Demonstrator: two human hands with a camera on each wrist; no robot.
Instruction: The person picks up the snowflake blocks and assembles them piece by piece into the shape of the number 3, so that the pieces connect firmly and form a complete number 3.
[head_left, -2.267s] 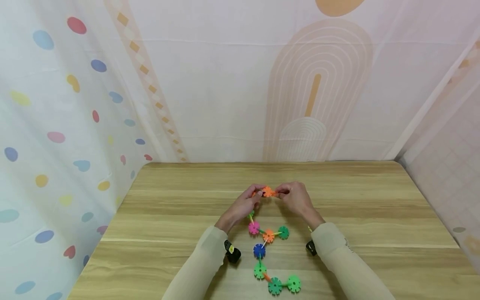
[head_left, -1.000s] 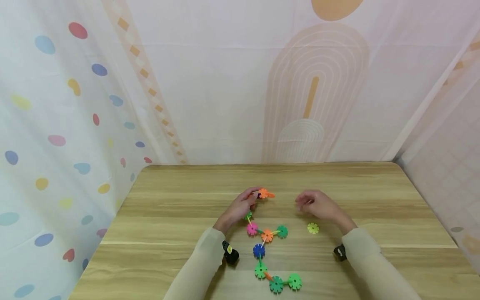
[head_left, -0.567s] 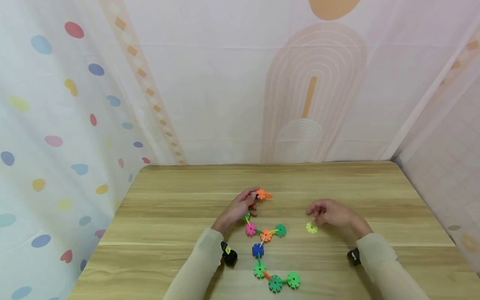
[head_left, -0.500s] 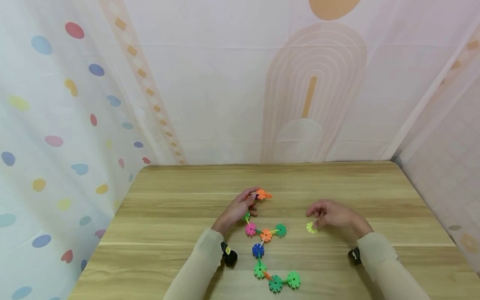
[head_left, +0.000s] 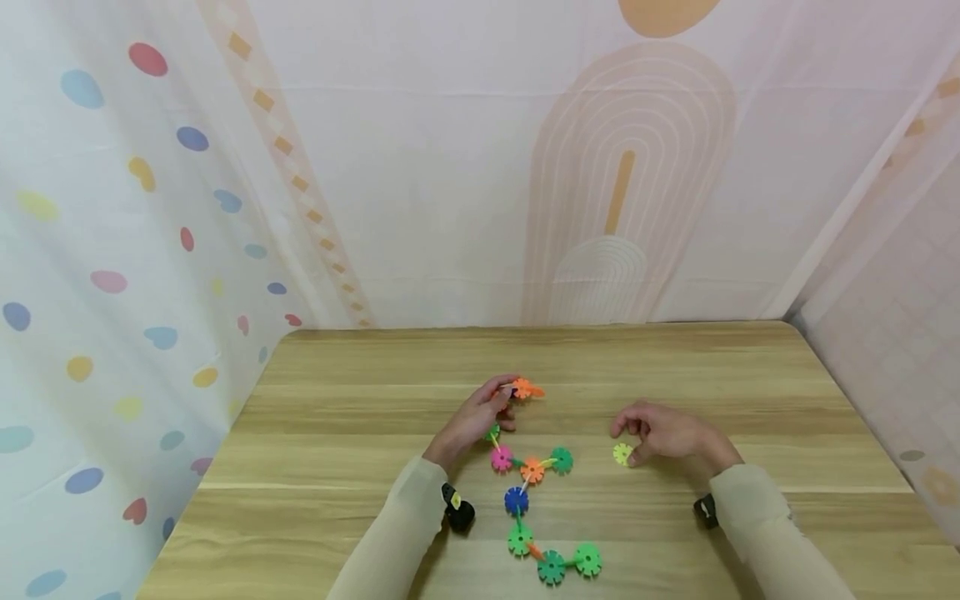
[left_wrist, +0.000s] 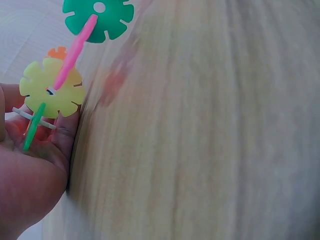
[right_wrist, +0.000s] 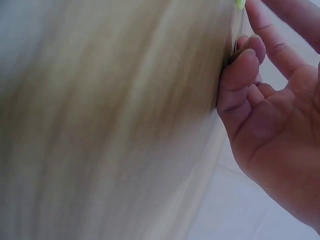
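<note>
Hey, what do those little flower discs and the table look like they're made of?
The flower discs, likely moulded plastic: bright flat colours, thin notched edges, a smooth matte look in the left wrist view. The table shows pale wood grain in bands, possibly laminate rather than solid wood; its low sheen leaves that open.

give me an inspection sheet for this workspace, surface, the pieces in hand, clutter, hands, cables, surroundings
Surface: light wood-grain table, flat.
Job's things: chain of flat plastic snowflake discs joined by thin sticks lies on the table, its far end lifted; loose yellow-green snowflake disc lies flat to the right, apart from the chain.
Clutter: nothing seen.
Hands: left hand has a grip on the chain's far end by the orange disc; right hand touches the loose disc with curled fingers, whether it pinches the disc is unclear.
Cables: nothing seen.
Surroundings: pale patterned fabric backdrop behind and at both sides.
</note>
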